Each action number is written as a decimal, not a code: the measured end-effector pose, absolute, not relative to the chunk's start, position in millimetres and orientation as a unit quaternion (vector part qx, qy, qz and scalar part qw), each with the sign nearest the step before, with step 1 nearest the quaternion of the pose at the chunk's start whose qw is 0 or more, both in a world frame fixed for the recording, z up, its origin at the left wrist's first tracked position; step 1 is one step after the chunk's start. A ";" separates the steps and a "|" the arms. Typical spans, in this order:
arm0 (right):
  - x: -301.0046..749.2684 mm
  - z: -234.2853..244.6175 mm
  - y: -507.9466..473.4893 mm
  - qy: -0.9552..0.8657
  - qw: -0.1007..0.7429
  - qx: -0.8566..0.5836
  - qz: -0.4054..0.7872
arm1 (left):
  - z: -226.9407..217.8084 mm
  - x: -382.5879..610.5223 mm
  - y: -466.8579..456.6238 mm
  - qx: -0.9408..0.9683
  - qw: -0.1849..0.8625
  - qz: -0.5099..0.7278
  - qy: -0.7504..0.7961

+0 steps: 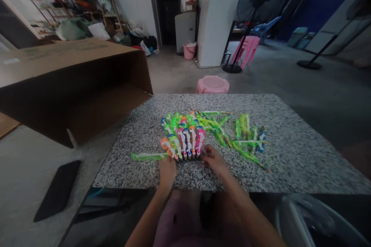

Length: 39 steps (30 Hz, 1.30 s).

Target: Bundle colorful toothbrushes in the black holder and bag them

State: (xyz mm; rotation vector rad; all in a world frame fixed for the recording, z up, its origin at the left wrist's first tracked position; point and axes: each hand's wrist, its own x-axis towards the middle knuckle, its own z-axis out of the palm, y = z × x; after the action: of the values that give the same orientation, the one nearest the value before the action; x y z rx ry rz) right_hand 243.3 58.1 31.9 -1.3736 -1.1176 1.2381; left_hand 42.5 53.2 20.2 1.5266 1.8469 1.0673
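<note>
A fanned row of slim plastic sticks (185, 142) in pink, orange, blue and green, with white figures on them, lies on the speckled stone table (124, 171). Their narrow lower ends line up along a dark strip between my hands. At the left end of this row, my left hand (168, 170) has its fingers closed against the outermost pieces. My right hand (213, 159) is by the right end, thumb and fingers pinched together; what they hold is too blurred to name. More sticks, mostly green, lie behind the row.
Loose green sticks (246, 150) are scattered on the right, and a single green stick (148, 156) lies to the left. A large open cardboard box (116, 104) borders the table's left side. Beyond the far edge is a pink stool (213, 84); a grey bin (295, 220) stands front right.
</note>
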 end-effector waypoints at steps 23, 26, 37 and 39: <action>252.2 11.4 34.4 -0.569 0.419 -0.644 0.293 | 25.8 27.4 46.0 0.035 0.553 0.703 0.446; 235.6 13.7 12.4 -0.578 0.453 -0.677 0.049 | 12.3 20.5 42.5 0.118 0.486 0.718 0.484; 115.0 21.9 -1.7 -0.826 0.239 -0.495 0.125 | 1.9 -23.2 10.2 0.290 0.489 0.635 0.523; 105.8 19.2 3.1 -0.819 0.198 -0.521 0.140 | 5.0 -26.6 5.8 0.340 0.481 0.612 0.528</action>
State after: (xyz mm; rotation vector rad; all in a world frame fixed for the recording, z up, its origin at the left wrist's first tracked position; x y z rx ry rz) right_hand 105.8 3.1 19.2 -1.4569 -2.2911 0.3922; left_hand -26.6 5.8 5.0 0.8283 1.2884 1.4931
